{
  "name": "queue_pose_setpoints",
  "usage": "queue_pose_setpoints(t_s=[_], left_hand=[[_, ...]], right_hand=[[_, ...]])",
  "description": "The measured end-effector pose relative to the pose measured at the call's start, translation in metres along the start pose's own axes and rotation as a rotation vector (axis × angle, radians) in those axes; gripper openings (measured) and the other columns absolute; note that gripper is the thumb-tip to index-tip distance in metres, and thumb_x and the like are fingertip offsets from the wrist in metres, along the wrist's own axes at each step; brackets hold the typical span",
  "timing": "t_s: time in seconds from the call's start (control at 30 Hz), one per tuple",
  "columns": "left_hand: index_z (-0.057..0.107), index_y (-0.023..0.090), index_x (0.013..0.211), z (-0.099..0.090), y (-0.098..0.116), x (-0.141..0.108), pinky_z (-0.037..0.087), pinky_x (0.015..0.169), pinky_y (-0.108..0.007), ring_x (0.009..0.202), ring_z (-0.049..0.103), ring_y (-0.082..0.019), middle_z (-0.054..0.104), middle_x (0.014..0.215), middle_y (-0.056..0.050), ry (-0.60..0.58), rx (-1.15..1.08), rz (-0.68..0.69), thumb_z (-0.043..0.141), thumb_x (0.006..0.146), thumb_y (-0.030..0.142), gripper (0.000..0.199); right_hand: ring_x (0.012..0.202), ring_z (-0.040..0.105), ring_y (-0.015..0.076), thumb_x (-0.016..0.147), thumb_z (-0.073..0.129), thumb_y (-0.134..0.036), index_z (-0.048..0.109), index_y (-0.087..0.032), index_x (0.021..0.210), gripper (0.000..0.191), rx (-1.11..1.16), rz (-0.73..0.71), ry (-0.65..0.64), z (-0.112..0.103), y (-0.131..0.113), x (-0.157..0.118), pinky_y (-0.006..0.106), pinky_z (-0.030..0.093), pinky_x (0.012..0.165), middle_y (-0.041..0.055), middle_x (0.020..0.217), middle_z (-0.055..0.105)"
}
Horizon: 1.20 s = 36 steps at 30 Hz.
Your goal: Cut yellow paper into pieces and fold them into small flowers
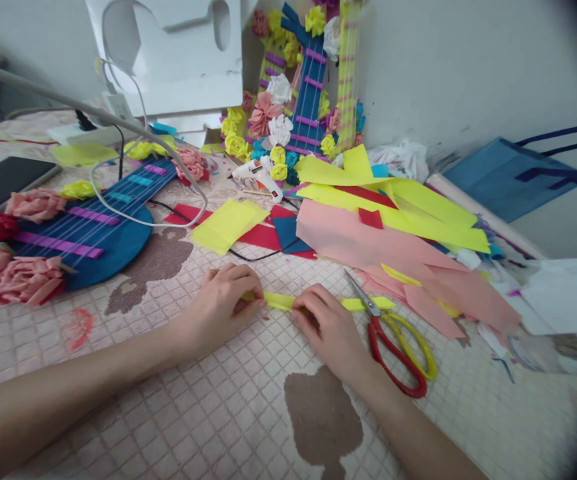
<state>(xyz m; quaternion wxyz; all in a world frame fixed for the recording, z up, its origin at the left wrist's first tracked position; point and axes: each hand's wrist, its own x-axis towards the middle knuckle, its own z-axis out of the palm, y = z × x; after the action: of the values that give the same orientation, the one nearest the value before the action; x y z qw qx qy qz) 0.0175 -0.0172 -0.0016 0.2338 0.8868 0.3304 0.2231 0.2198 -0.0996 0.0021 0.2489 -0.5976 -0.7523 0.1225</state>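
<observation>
A narrow yellow paper strip stretches between my two hands, low over the patterned tablecloth. My left hand pinches its left end between thumb and fingers. Farther along the strip, the fingers of my right hand are closed on it, and its free end runs on to the right past that hand. Scissors with one red and one yellow handle lie beside my right hand, touching or very near the strip's end. Just beyond my hands is a small stack of yellow paper squares.
A blue paper guitar with paper roses lies at left beside a phone. A white glue gun rests at the back, before decorated guitars. Yellow sheets and pink sheets pile at right. A white cable loop arches at left.
</observation>
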Motion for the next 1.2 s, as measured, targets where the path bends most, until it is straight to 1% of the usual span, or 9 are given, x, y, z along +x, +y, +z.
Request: queue_pose_setpoints(t_s=[0.13,0.27,0.4,0.7,0.93,1.2], left_hand=[[0.061,0.019,0.083,-0.002,0.001,0.004,0.041,0.075,-0.032,0.087,0.056,-0.019,0.061,0.089,-0.003,-0.018,-0.013,-0.025,0.053,0.086,0.019,0.009],[0.060,0.017,0.079,-0.006,0.002,0.008,0.041,0.071,-0.031,0.083,0.056,-0.018,0.061,0.086,-0.003,-0.040,-0.006,-0.043,0.049,0.088,0.020,0.014],[0.059,0.016,0.076,-0.007,0.003,0.010,0.041,0.068,-0.029,0.080,0.055,-0.017,0.060,0.083,-0.003,-0.039,0.020,-0.052,0.050,0.087,0.021,0.015],[0.053,0.017,0.072,-0.005,0.002,0.012,0.041,0.066,-0.029,0.077,0.054,-0.017,0.057,0.080,-0.003,-0.001,0.101,-0.068,0.052,0.084,0.021,0.013],[0.052,0.017,0.071,-0.005,0.002,0.014,0.043,0.067,-0.029,0.077,0.053,-0.017,0.055,0.079,-0.003,-0.004,0.149,-0.084,0.053,0.081,0.019,0.010],[0.052,0.017,0.073,-0.004,0.001,0.014,0.043,0.067,-0.030,0.078,0.053,-0.018,0.055,0.082,-0.003,-0.007,0.168,-0.080,0.051,0.083,0.019,0.010]], right_hand=[[0.078,0.055,0.0163,0.090,0.047,-0.017,0.053,-0.020,0.082,0.010,0.016,0.060,0.033,0.001,0.000,0.004,0.029,0.044,0.068,0.0024,0.083,0.057],[0.074,0.054,0.0164,0.089,0.047,-0.018,0.051,-0.021,0.079,0.011,0.000,0.086,0.056,0.003,0.001,0.008,0.028,0.041,0.065,0.0015,0.079,0.057],[0.069,0.053,0.0161,0.088,0.047,-0.020,0.049,-0.021,0.076,0.013,-0.020,0.112,0.071,0.005,0.003,0.011,0.028,0.039,0.063,0.0008,0.075,0.055],[0.067,0.054,0.0158,0.085,0.050,-0.019,0.049,-0.021,0.074,0.011,-0.062,0.112,0.091,0.006,0.005,0.015,0.028,0.039,0.060,0.0005,0.072,0.056],[0.067,0.054,0.0165,0.085,0.051,-0.019,0.048,-0.021,0.073,0.013,-0.100,0.113,0.081,0.008,0.006,0.015,0.028,0.039,0.060,0.0008,0.072,0.056],[0.070,0.054,0.0173,0.085,0.052,-0.016,0.047,-0.021,0.074,0.014,-0.100,0.150,0.064,0.007,0.003,0.016,0.029,0.040,0.063,0.0010,0.075,0.055]])
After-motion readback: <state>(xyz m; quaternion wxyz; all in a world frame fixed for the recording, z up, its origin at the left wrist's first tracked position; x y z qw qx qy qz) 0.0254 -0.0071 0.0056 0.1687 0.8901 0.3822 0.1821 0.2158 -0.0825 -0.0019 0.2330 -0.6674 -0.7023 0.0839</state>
